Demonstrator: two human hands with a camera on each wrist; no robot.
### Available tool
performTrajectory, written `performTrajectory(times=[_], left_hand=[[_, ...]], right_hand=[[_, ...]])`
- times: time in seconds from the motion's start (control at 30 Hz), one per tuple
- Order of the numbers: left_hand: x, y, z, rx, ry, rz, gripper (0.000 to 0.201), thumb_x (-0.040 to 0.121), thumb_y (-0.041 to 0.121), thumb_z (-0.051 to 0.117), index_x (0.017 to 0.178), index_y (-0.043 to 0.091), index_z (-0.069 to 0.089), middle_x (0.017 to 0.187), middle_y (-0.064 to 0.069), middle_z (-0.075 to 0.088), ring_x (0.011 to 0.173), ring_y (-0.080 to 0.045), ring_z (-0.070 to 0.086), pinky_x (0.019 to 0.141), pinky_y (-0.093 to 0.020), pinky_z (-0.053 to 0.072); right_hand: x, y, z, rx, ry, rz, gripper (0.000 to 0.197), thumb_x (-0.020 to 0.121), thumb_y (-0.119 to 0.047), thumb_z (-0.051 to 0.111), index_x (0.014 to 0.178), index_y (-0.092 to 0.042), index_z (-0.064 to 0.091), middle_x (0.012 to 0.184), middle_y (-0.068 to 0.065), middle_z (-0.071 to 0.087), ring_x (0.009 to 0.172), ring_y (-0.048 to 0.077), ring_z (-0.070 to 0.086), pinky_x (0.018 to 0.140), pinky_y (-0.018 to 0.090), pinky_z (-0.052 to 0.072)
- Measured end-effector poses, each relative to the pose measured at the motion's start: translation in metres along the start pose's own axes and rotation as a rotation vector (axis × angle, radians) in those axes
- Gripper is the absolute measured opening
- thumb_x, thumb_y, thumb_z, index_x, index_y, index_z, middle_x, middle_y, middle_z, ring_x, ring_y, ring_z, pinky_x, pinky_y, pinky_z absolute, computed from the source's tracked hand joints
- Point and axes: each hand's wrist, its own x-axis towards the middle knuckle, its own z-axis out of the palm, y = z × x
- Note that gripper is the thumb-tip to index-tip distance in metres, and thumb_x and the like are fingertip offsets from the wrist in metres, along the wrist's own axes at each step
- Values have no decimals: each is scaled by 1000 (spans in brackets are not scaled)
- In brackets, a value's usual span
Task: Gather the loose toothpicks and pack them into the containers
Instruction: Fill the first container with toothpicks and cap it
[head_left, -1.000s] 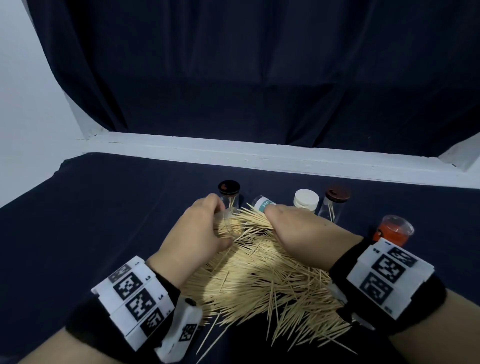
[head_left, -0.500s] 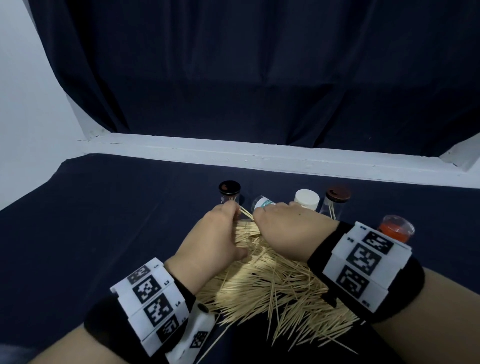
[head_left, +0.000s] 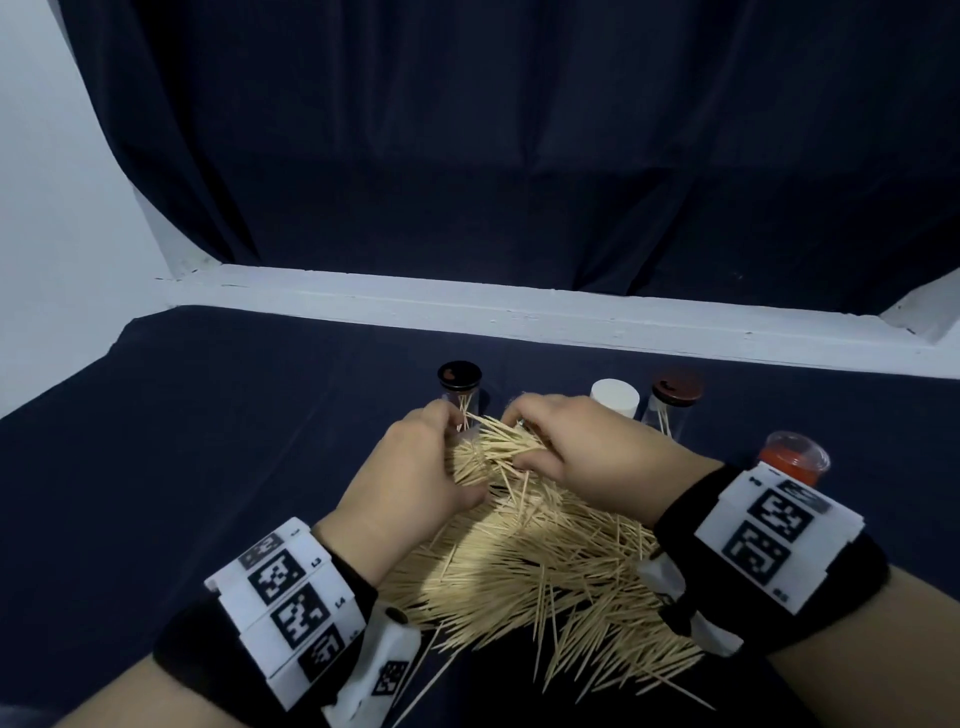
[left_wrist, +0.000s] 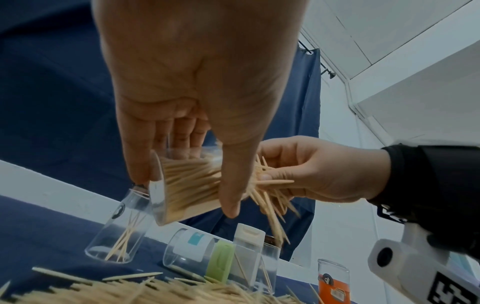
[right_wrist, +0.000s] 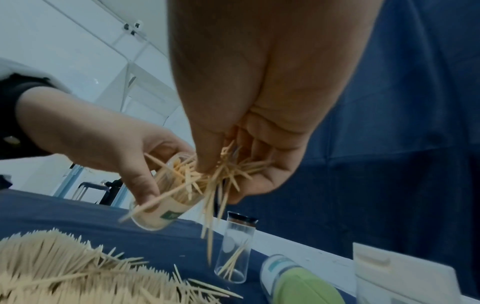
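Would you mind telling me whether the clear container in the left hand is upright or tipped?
Tipped. In the left wrist view the clear container lies slanted in the left hand, its mouth toward the right hand, which feeds toothpicks in.

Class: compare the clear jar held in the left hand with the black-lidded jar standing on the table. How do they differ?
The held jar is tilted, lidless and nearly full of toothpicks, gripped by the left hand. The black-lidded jar stands upright on the table, capped, with only a few toothpicks inside. Both are clear cylinders.
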Motion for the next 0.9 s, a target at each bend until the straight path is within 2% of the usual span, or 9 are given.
performTrajectory(times=[0.17, 0.3, 0.4, 0.57, 0.7, 0.73, 0.8, 0.83, 0.9], left_hand=[[1, -1, -1, -31, 7, -30, 69, 57, 36, 89, 113, 23, 52, 106, 8, 56, 96, -8, 55, 84, -26, 48], [1, 1, -2, -34, -4, -34, 69, 56, 37, 89, 112, 25, 51, 105, 9, 56, 95, -6, 55, 85, -26, 50], [0, 3, -3, -44, -8, -8, 61, 56, 34, 90, 105, 28, 53, 99, 10, 57, 87, -4, 57, 80, -25, 51], [-2, 8, -2, -22, -16, 52, 52, 60, 28, 88, 100, 28, 53, 93, 12, 56, 74, 0, 53, 63, -15, 40], [-1, 6, -5, -17, -5, 41, 57, 60, 29, 88, 107, 26, 54, 98, 11, 56, 80, -1, 55, 69, -15, 43], [0, 5, -5, -17, -2, 34, 58, 60, 29, 88, 108, 26, 55, 99, 11, 57, 82, -1, 55, 71, -16, 45], [0, 3, -6, -24, 6, 25, 58, 59, 29, 88, 107, 25, 55, 100, 10, 58, 83, -2, 56, 73, -19, 48], [0, 2, -5, -30, 9, 20, 58, 59, 29, 88, 106, 26, 55, 101, 9, 58, 84, -3, 56, 75, -21, 50], [0, 1, -4, -40, 8, 9, 58, 59, 31, 88, 106, 26, 55, 102, 9, 59, 87, -5, 57, 79, -25, 51]], right_hand=[[-7, 5, 3, -40, 28, -43, 32, 99, -27, 45, 131, -27, 46, 127, -4, 51, 114, 15, 51, 96, 33, 41], [-10, 8, 8, -59, 39, -54, 31, 101, -26, 40, 130, -26, 46, 123, -2, 51, 110, 18, 53, 93, 36, 43], [-8, 9, 10, -65, 53, -49, 33, 100, -22, 37, 131, -29, 47, 120, 0, 51, 110, 20, 53, 91, 39, 45], [-4, 0, 12, 2, 28, -59, 36, 98, -18, 44, 132, -28, 42, 125, -3, 48, 115, 15, 49, 94, 37, 42], [-4, -4, 9, 133, 71, -17, 34, 96, -22, 52, 128, -28, 41, 130, -7, 43, 116, 10, 46, 95, 29, 38], [-4, -3, 8, 177, 101, 8, 37, 94, -22, 57, 127, -29, 42, 129, -8, 44, 113, 8, 46, 93, 26, 37], [-4, -1, 6, 276, 181, 48, 41, 87, -24, 67, 122, -31, 47, 117, -11, 49, 95, 1, 48, 84, 21, 36], [-4, 0, 5, 334, 220, 55, 40, 84, -24, 71, 117, -31, 51, 110, -12, 53, 85, -2, 48, 80, 20, 37], [-4, 1, 5, 399, 272, 46, 27, 82, -22, 73, 104, -30, 62, 101, -13, 58, 83, -2, 50, 76, 19, 41]])
